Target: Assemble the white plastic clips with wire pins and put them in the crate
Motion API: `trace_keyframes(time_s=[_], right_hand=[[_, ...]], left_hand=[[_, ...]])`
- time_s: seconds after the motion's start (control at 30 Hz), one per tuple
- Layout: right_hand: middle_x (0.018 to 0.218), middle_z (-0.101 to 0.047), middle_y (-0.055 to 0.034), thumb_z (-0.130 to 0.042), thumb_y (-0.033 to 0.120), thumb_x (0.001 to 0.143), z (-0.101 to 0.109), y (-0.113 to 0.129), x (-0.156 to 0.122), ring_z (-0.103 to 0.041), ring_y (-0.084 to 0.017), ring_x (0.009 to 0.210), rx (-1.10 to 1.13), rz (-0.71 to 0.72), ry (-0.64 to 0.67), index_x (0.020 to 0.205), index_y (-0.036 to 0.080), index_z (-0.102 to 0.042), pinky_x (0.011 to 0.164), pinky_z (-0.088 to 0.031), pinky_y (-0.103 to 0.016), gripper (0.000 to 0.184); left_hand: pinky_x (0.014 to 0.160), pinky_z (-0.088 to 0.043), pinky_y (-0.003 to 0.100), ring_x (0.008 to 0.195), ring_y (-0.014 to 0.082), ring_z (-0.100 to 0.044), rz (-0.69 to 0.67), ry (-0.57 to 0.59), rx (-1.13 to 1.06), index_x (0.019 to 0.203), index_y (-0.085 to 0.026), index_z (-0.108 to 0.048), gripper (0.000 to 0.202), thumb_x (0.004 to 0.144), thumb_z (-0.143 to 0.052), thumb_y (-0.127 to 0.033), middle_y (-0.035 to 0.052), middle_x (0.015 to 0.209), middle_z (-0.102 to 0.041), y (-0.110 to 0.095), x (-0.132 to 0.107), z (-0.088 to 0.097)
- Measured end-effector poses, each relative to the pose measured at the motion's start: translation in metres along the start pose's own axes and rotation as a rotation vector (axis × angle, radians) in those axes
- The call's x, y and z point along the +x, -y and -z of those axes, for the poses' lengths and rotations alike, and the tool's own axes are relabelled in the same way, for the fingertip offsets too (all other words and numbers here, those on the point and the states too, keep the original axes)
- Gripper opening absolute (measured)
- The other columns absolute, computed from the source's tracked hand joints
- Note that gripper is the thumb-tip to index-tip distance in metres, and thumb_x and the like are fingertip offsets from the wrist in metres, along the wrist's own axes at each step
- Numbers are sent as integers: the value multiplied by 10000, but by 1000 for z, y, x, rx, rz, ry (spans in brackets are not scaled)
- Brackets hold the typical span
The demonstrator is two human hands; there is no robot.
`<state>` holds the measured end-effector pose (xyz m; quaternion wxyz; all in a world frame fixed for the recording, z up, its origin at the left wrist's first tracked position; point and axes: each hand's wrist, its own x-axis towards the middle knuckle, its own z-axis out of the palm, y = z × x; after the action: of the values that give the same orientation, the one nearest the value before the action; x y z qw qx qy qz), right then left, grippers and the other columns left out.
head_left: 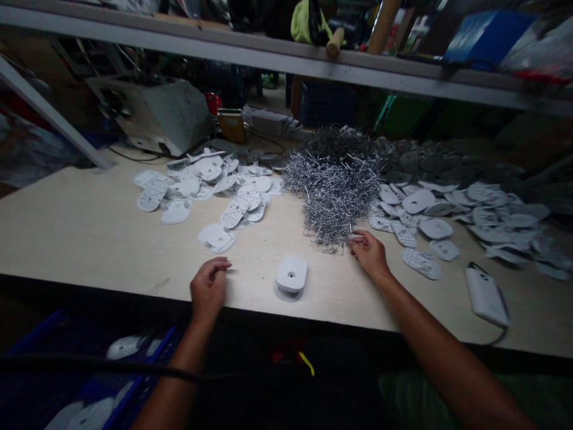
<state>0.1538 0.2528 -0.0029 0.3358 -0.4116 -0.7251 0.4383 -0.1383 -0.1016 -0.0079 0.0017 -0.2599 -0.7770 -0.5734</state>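
Above the table's front edge is my left hand (pixel 209 289), its fingers loosely bent and apart with nothing in them. A white plastic piece (pixel 216 237) lies just beyond its fingertips. My right hand (pixel 369 255) reaches to the near right edge of a heap of thin bent metal pins (pixel 338 185). Its thumb and fingertips are pinched together there; whatever is between them is too small to make out. Between my hands sits a rounded white plastic part (pixel 292 273) with a hole in its top, resting on a wider pale base.
Piles of white plastic pieces lie left (pixel 207 169) and right (pixel 481 206) of the pins. A white power bank-like device (pixel 486 294) with a cable lies at right. A blue crate (pixel 42 334) stands below left. A grey machine (pixel 156 113) and overhead shelf (pixel 268 54) are behind.
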Motion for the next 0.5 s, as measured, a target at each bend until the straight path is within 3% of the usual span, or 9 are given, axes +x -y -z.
trace_keyframes(time_s=[0.3,0.43,0.5], right_hand=[[882,-691,10,-686,296,775,4,48,6,-606,-131,647,-1,235,-199,1132,223,-647,606,-473,-220,366],[804,-675,11,-667,284,747,12,45,17,-623,-165,656,-80,238,-124,1089,211,-640,607,-462,-249,351],[818,-685,-8,-661,294,749,18,40,19,-636,-184,678,-109,234,-146,1081,201,-644,615,-467,-265,345]], left_hand=[[1052,-535,436,1110,263,-695,-2,2,52,867,-203,-749,187,860,-564,-231,82,1107,-752,-2,0,0],[1040,-537,432,1097,259,-703,-8,-9,46,871,-185,-749,198,847,-555,-218,85,1088,-756,-1,0,0],[1038,-535,430,1092,259,-705,-15,-5,42,872,-175,-752,205,841,-553,-212,89,1086,-757,0,0,-1]])
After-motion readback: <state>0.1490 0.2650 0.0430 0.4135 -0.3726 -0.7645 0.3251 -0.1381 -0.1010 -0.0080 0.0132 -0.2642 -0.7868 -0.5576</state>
